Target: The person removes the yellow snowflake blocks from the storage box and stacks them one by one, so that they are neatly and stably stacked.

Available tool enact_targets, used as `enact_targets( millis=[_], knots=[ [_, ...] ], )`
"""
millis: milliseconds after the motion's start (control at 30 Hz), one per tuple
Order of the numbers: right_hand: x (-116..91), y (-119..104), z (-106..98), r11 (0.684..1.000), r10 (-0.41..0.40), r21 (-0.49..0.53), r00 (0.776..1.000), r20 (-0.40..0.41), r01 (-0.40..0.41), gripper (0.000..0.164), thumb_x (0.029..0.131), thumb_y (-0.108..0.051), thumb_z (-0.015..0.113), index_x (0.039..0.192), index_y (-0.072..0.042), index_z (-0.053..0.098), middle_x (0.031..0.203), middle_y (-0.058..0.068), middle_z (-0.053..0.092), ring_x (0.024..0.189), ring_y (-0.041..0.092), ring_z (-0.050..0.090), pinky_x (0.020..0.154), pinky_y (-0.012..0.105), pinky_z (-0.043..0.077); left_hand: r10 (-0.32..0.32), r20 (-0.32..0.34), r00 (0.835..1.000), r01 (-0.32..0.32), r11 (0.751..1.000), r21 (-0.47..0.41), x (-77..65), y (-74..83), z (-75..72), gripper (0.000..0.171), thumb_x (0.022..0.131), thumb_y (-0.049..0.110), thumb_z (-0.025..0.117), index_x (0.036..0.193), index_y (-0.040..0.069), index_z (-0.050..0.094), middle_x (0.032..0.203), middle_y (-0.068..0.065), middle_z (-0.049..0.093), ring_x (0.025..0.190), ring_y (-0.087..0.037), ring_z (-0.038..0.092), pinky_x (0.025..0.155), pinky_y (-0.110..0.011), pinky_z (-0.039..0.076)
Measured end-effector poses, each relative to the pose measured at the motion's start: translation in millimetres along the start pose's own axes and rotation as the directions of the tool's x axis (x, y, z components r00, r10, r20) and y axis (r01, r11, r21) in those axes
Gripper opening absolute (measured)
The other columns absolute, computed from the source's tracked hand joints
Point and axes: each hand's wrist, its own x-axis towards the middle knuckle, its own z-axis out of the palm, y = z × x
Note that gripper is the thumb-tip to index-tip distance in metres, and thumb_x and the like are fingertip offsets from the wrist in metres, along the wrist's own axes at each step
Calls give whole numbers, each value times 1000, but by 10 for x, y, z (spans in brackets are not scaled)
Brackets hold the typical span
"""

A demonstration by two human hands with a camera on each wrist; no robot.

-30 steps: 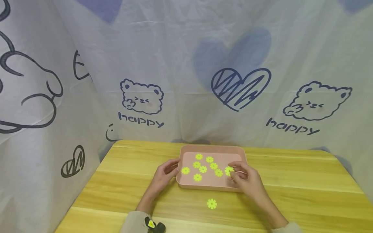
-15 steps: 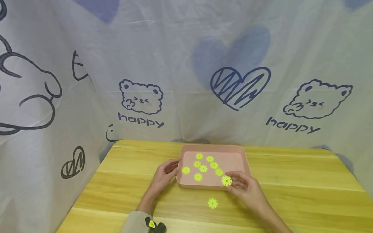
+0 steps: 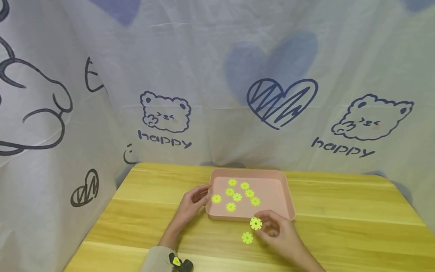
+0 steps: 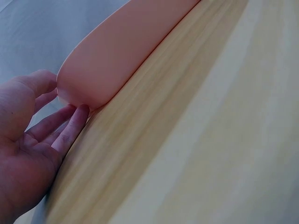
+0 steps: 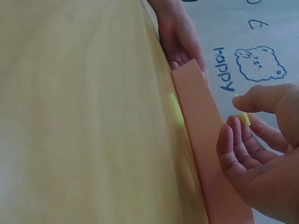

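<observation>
My right hand (image 3: 276, 232) pinches a yellow-green, notched plastic snowflake disc (image 3: 256, 223), with a small hole in its middle, above the front rim of a pink tray (image 3: 275, 189). The right wrist view shows this disc (image 5: 247, 117) edge-on between thumb and fingers. A second snowflake disc (image 3: 247, 238) lies on the table in front of the tray, just below the held one. Several more snowflake discs (image 3: 230, 206) lie flat inside the tray. My left hand (image 3: 190, 204) grips the tray's left side; in the left wrist view its fingertips (image 4: 81, 112) touch the tray's corner.
The wooden table (image 3: 142, 226) extends to both sides of the tray and in front of it. A white cloth (image 3: 210, 132) printed with bears and hearts hangs behind the table and on its left. A black device (image 3: 185, 264) sits on the left wrist.
My right hand has brought its snowflake disc from inside the tray's right part forward and left, to just above the disc on the table. My left hand stays at the tray's left side.
</observation>
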Motion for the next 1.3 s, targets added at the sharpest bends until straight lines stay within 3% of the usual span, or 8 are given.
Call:
enact_targets(
  millis=[300, 467, 600, 800, 1300],
  knots=[
    [-44, 36, 130, 990, -12, -139, 999, 49, 18, 36, 82, -4, 84, 115, -8, 71, 83, -3, 64, 70, 12, 58, 54, 22, 48, 10, -11, 1000, -10, 1000, 17, 2, 35, -2, 39, 102, 4, 64, 140, -3, 58, 143, -23, 57, 132, -40, 55, 96, -33, 57],
    [-73, 34, 158, 984, 52, -173, 996, 67, -40, 33, 83, -8, 83, 114, -10, 72, 88, -3, 64, 78, 14, 59, 61, 23, 50, 17, -1, 1000, -17, 1000, 2, 12, 27, 0, 40, 101, 4, 64, 140, -3, 58, 143, -24, 57, 133, -40, 55, 97, -33, 57],
    [-93, 67, 176, 976, 41, -215, 996, 81, -23, 32, 83, -8, 84, 113, -10, 73, 96, -4, 64, 81, 13, 57, 69, 24, 53, 13, 4, 1000, -13, 1000, -3, 2, 20, 14, 40, 102, 4, 63, 140, -4, 57, 143, -25, 57, 132, -41, 55, 97, -33, 57],
    [-97, 114, 207, 966, 18, -260, 998, 64, -1, 32, 81, -7, 85, 110, -12, 74, 90, -3, 57, 74, 9, 49, 61, 23, 47, 10, -8, 1000, -10, 1000, -2, -8, 27, 32, 39, 101, 4, 64, 140, -3, 58, 142, -25, 57, 132, -41, 55, 97, -33, 57],
    [-78, 79, 275, 947, 130, -301, 991, 34, -114, 32, 82, -5, 85, 112, -11, 75, 86, -3, 51, 70, 7, 43, 58, 20, 41, 10, -2, 1000, -10, 1000, 14, -6, 15, 12, 40, 102, 4, 64, 140, -4, 58, 144, -24, 56, 133, -40, 55, 98, -33, 56]
  ],
)
